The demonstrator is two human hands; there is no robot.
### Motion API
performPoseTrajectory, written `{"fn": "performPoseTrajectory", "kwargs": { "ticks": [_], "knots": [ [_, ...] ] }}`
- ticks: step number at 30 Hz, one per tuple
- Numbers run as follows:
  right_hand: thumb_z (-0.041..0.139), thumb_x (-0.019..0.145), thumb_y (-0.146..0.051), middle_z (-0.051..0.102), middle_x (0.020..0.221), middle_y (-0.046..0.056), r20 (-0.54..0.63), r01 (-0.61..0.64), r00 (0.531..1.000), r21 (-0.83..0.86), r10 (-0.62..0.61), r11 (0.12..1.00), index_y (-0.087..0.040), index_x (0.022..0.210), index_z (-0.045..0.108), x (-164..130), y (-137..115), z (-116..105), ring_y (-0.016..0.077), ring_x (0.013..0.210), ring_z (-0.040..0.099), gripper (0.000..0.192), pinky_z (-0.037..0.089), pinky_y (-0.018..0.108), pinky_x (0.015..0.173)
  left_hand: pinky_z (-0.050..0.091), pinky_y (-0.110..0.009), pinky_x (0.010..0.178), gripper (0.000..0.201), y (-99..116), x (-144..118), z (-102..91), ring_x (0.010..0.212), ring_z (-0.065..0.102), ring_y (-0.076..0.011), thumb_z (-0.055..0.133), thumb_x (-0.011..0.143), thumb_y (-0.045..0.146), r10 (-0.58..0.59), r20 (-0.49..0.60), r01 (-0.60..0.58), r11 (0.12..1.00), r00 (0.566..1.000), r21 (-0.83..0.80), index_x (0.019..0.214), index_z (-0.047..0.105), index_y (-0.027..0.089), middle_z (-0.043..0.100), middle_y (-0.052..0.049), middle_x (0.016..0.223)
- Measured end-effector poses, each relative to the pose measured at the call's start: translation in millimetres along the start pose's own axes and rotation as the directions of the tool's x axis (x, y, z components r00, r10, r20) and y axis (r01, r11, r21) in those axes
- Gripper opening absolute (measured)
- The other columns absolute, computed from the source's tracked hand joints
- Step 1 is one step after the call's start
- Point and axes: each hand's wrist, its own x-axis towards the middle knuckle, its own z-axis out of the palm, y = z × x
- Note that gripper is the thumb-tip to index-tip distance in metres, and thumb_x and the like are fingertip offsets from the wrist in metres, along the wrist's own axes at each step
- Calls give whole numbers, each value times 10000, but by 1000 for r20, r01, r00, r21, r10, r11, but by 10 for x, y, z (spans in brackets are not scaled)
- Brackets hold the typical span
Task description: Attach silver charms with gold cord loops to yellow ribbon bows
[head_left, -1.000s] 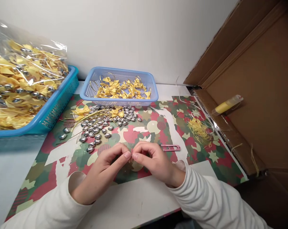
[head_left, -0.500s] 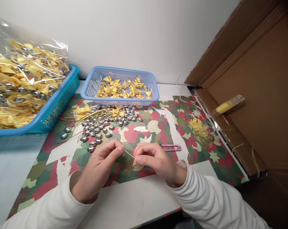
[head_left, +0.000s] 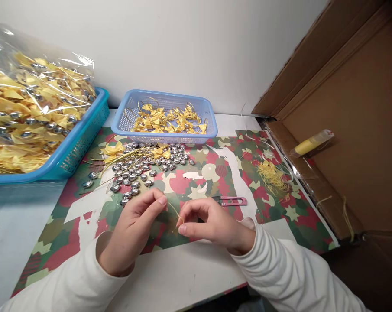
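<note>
My left hand (head_left: 134, 227) and my right hand (head_left: 212, 223) rest close together on the camouflage-patterned mat (head_left: 85, 216). Between their pinched fingertips runs a thin gold cord (head_left: 174, 210); each hand grips one end. What hangs from the cord inside my right hand is hidden. Just beyond my left hand lies a heap of silver heart beads (head_left: 140, 169) with loose yellow bows and gold cords (head_left: 160, 152). A pink thread snipper (head_left: 231, 200) lies just past my right hand.
A light-blue basket (head_left: 127, 117) with several yellow bows stands at the back. A larger blue tray (head_left: 82, 138) holding a clear bag of bows (head_left: 30, 112) sits at left. Yellow thread scraps (head_left: 273, 177) and a cardboard box (head_left: 354, 130) with a yellow tube (head_left: 309, 143) are at right.
My fingertips were touching one second ago; my hands have since drawn apart, pulling the gold cord taut between them, and my right hand has dropped slightly.
</note>
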Motion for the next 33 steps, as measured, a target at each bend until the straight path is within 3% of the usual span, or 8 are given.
{"fn": "performPoseTrajectory", "kwargs": {
  "ticks": [14, 18, 22, 26, 29, 33],
  "knots": [
    [757, 723, -297, 586, 664, -15, 11, -81, 997, -66, 82, 994, -135, 761, 692, -7, 24, -28, 71, 544, 481, 179, 372, 212, 492, 299, -261, 562, 316, -35, -17, -35, 606, 330, -140, 558, 899, 384, 10, -99, -10, 1000, 995, 4, 641, 498, 214, 387, 48, 626],
    [755, 721, -274, 588, 707, -12, 25, -70, 997, -110, 74, 991, -131, 812, 683, -8, 27, -24, 81, 603, 498, 184, 404, 236, 570, 313, -260, 577, 333, -68, -22, -57, 599, 334, -135, 561, 911, 393, 17, -44, -18, 999, 999, -27, 639, 490, 215, 378, 52, 619],
    [719, 754, -270, 593, 810, -7, 7, -78, 997, -62, 78, 995, -147, 1063, 626, 7, 32, -28, 94, 671, 537, 345, 442, 253, 633, 328, -255, 577, 349, -81, -29, -52, 606, 365, -134, 562, 919, 408, 52, 26, -51, 998, 998, -37, 637, 497, 214, 395, 46, 617],
    [657, 811, -288, 577, 847, -4, -30, -41, 999, -49, 40, 998, -157, 1139, 589, 40, 63, -35, 101, 685, 574, 360, 455, 266, 647, 334, -250, 549, 352, -50, -28, -22, 583, 386, -131, 560, 920, 413, 70, 78, -66, 996, 995, -54, 635, 505, 214, 422, 41, 603],
    [712, 771, -259, 569, 816, -17, -47, 8, 999, -101, -12, 995, -167, 1136, 600, 56, 106, -15, 89, 662, 534, 393, 441, 246, 618, 324, -251, 540, 364, -34, -28, -12, 577, 376, -131, 568, 915, 409, 80, 78, -77, 996, 994, -39, 618, 492, 212, 409, 41, 591],
    [760, 735, -258, 567, 749, -29, -54, 89, 994, -165, -99, 982, -156, 1044, 649, 63, 143, 36, 85, 630, 506, 344, 425, 229, 578, 319, -255, 548, 364, -44, -28, -14, 594, 375, -135, 570, 908, 406, 84, 60, -83, 996, 995, -11, 614, 484, 211, 411, 38, 598]
  ]
}}
